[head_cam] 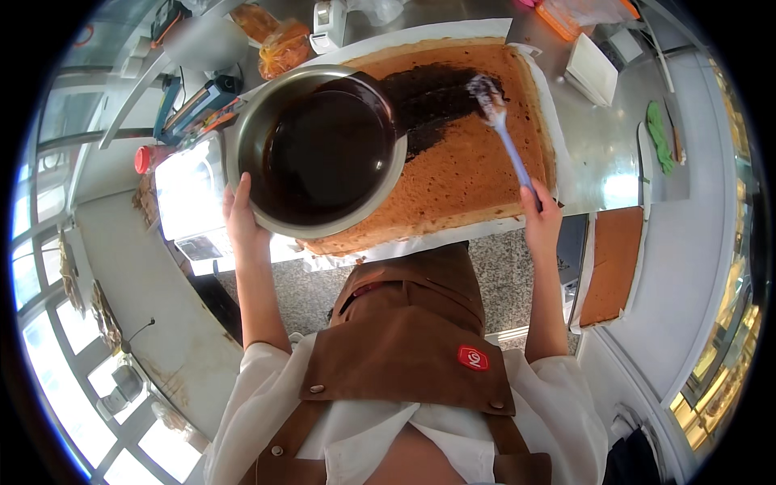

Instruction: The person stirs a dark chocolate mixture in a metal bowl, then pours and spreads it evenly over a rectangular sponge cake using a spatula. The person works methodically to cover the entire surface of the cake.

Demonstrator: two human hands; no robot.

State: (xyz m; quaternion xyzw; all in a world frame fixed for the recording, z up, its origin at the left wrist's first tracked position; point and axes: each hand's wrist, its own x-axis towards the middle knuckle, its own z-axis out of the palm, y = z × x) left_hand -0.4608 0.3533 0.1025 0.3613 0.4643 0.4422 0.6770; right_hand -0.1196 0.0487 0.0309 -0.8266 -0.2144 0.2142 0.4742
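My left hand grips the near left side of a steel mixing bowl, thumb up against its wall. Dark, glossy chocolate-like sauce lies inside the tilted bowl. Under and beside the bowl is a large brown sheet cake on white baking paper. A dark layer of the sauce covers part of its far middle. My right hand is closed around the handle of a lavender spatula. Its smeared head touches the cake at the right end of the dark patch.
The steel table carries a white box-like object, a green cloth or glove and an orange-rimmed container. Bagged bread and a red-lidded jar stand left. Another sheet cake lies lower right.
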